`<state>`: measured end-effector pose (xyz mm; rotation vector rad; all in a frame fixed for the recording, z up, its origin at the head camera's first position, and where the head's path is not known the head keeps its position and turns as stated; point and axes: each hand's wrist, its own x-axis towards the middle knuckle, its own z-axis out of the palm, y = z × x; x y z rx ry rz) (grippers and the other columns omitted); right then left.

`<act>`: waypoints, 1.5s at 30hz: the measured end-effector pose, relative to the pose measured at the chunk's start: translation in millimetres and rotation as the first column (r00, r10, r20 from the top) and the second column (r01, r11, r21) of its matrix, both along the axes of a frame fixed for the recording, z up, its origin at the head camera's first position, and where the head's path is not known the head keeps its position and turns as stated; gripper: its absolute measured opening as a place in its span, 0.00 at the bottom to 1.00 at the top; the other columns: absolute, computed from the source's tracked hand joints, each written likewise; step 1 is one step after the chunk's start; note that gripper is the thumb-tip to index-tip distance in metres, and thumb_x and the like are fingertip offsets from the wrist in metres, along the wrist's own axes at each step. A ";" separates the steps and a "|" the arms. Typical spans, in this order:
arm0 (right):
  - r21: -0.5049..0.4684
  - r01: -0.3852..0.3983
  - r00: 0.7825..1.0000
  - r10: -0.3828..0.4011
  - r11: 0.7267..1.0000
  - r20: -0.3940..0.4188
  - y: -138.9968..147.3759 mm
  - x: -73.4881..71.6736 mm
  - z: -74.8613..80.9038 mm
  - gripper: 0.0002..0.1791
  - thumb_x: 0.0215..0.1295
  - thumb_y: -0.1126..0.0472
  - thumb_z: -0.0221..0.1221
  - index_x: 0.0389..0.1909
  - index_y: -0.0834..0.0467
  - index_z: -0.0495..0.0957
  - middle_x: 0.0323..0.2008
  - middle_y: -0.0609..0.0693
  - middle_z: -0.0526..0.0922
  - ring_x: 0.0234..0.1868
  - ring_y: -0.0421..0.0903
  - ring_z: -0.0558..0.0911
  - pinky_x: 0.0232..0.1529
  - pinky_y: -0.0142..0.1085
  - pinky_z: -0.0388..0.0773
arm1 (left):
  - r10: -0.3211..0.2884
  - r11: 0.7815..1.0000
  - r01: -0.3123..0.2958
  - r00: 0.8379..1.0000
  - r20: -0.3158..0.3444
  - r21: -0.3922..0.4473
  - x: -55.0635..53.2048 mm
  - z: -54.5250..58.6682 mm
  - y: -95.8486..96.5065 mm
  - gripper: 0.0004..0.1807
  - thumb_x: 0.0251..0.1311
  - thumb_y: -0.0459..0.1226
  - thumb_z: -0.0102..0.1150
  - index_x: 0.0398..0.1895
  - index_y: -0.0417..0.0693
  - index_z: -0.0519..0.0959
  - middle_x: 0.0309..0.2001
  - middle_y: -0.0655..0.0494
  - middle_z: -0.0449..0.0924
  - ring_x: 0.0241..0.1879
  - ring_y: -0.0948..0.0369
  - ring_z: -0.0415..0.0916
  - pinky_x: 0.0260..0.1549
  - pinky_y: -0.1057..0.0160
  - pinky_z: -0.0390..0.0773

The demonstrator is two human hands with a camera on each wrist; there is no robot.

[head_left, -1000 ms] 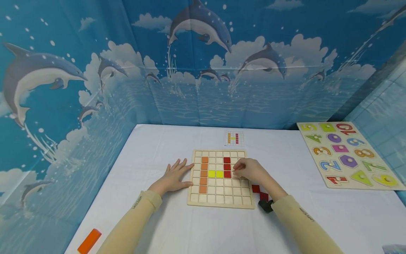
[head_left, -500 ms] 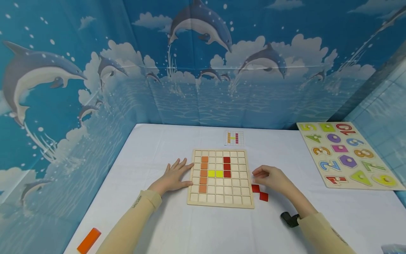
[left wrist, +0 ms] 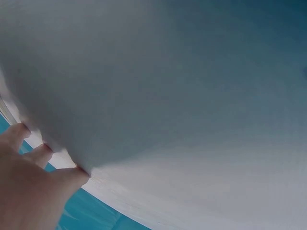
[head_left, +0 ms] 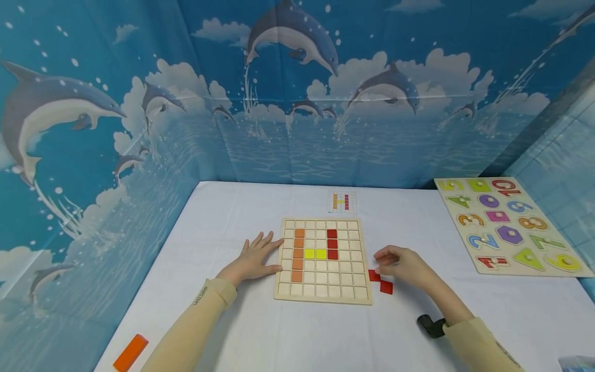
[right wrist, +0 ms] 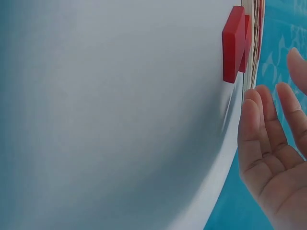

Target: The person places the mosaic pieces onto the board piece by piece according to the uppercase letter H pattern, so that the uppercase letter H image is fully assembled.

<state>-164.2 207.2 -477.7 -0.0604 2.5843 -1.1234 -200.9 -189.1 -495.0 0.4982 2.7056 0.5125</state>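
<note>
A square wooden grid board (head_left: 323,301) lies flat on the table. Its cells hold a column of orange tiles (head_left: 297,264), two yellow tiles (head_left: 309,253) side by side, and three red tiles (head_left: 332,244) in a column. My left hand (head_left: 252,260) rests beside the board with fingers spread, thumb and index tip at its left edge. Right of the board, my right hand (head_left: 403,264) hovers by two loose red tiles, one (head_left: 374,276) at the fingertips and the other (head_left: 386,287) below it. In the right wrist view the fingers (right wrist: 249,122) are relaxed with nothing between them.
A small printed card (head_left: 343,202) with a coloured grid pattern lies behind the board. A wooden number and shape puzzle (head_left: 511,227) stands at the far right. An orange block (head_left: 130,353) lies near the front left. A black wrist device (head_left: 431,326) sits at the right cuff.
My right hand has left the board's right part and moved right to beside the loose red tiles, lowering slightly. The left hand stays in place.
</note>
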 end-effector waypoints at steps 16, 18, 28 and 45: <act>0.039 0.001 1.000 -0.002 0.999 0.028 -6.8 -3.4 -3.5 0.19 0.56 0.60 0.70 0.48 0.59 0.80 0.40 0.51 0.83 0.42 0.46 0.79 0.44 0.41 0.81 | -0.002 1.000 0.002 1.000 0.002 -0.011 0.0 1.9 -1.1 0.44 0.61 0.58 0.61 0.78 0.64 0.55 0.80 0.49 0.43 0.79 0.45 0.34 0.73 0.33 0.34; 0.041 -0.002 0.999 0.001 0.999 0.032 -7.6 -3.3 -3.7 0.18 0.56 0.60 0.70 0.48 0.59 0.80 0.40 0.51 0.83 0.42 0.46 0.78 0.42 0.40 0.80 | 0.000 1.000 0.000 1.000 0.003 -0.015 -0.2 2.3 -1.2 0.44 0.61 0.58 0.61 0.78 0.65 0.55 0.80 0.50 0.42 0.79 0.46 0.34 0.73 0.34 0.34; 0.065 -0.032 0.999 0.031 0.997 0.009 -10.2 -2.8 -6.3 0.16 0.55 0.63 0.70 0.43 0.60 0.80 0.35 0.50 0.80 0.38 0.45 0.76 0.38 0.36 0.77 | 0.000 1.000 0.000 1.000 -0.007 -0.002 -0.4 1.8 -1.2 0.43 0.61 0.58 0.61 0.77 0.65 0.55 0.80 0.49 0.43 0.79 0.45 0.34 0.72 0.33 0.34; 0.115 -0.083 0.996 0.080 0.990 0.029 -13.6 0.2 -4.7 0.13 0.53 0.64 0.72 0.37 0.60 0.79 0.29 0.49 0.75 0.33 0.44 0.72 0.32 0.33 0.72 | 0.006 1.000 -0.006 1.000 -0.010 0.006 -0.3 -3.0 0.0 0.43 0.60 0.58 0.62 0.77 0.65 0.57 0.80 0.48 0.44 0.79 0.45 0.35 0.72 0.32 0.36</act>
